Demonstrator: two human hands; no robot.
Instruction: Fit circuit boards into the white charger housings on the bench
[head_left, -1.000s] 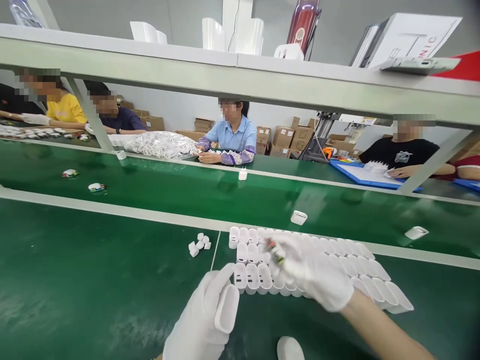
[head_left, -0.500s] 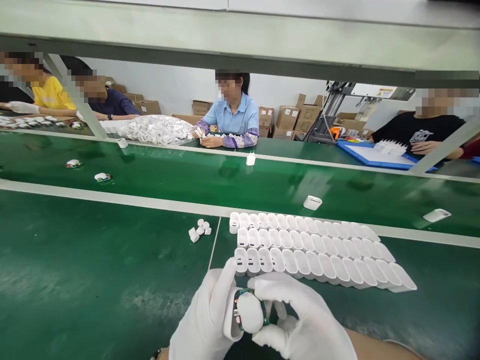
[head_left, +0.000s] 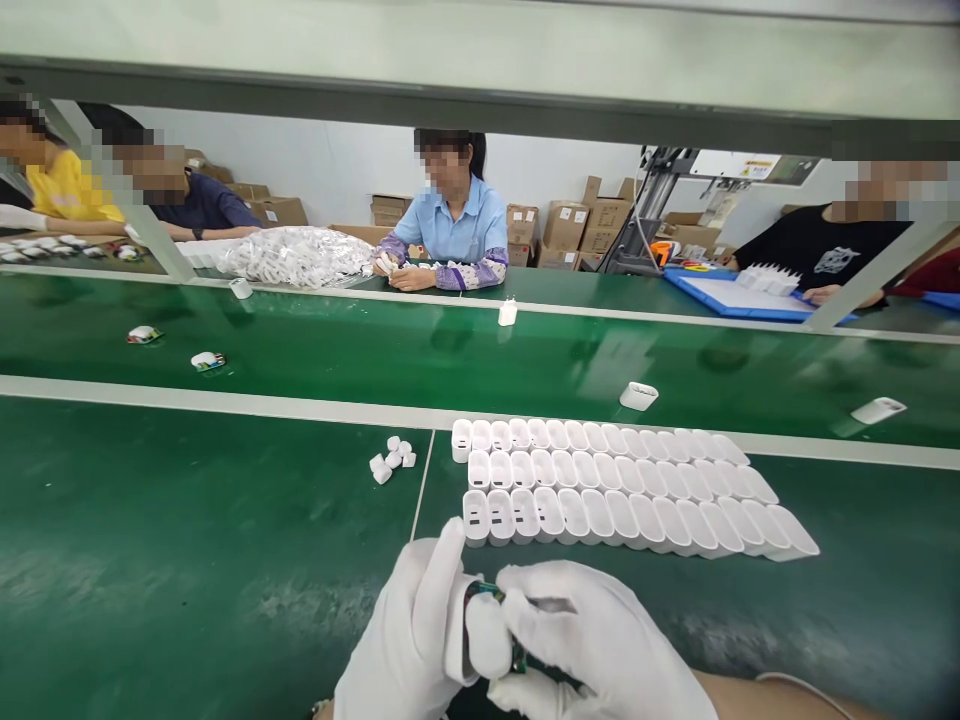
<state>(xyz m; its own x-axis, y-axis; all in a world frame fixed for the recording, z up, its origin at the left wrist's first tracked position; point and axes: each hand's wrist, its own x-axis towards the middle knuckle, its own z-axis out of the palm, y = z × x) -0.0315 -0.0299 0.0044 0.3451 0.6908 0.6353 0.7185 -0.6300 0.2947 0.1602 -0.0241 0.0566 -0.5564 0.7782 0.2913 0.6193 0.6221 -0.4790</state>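
Both hands wear white gloves and meet at the bottom centre. My left hand (head_left: 409, 640) is wrapped round a white charger shell (head_left: 486, 635). My right hand (head_left: 592, 645) pinches a small green circuit board (head_left: 517, 655) that sits partly inside that shell. Just beyond my hands lie three rows of empty white shells (head_left: 622, 485) standing side by side on the green bench. A small cluster of white caps (head_left: 390, 458) lies to the left of the rows.
A green conveyor belt (head_left: 450, 360) runs across behind the bench, carrying loose shells (head_left: 638, 396) and small assembled parts (head_left: 206, 360). Several people sit at the far side. A pile of white parts (head_left: 292, 255) lies there, with cardboard boxes (head_left: 570, 225) behind. A shelf beam spans overhead.
One second ago my right hand was up over the shell rows with the board. It came down to my left hand, and the board now sits deeper in the shell.
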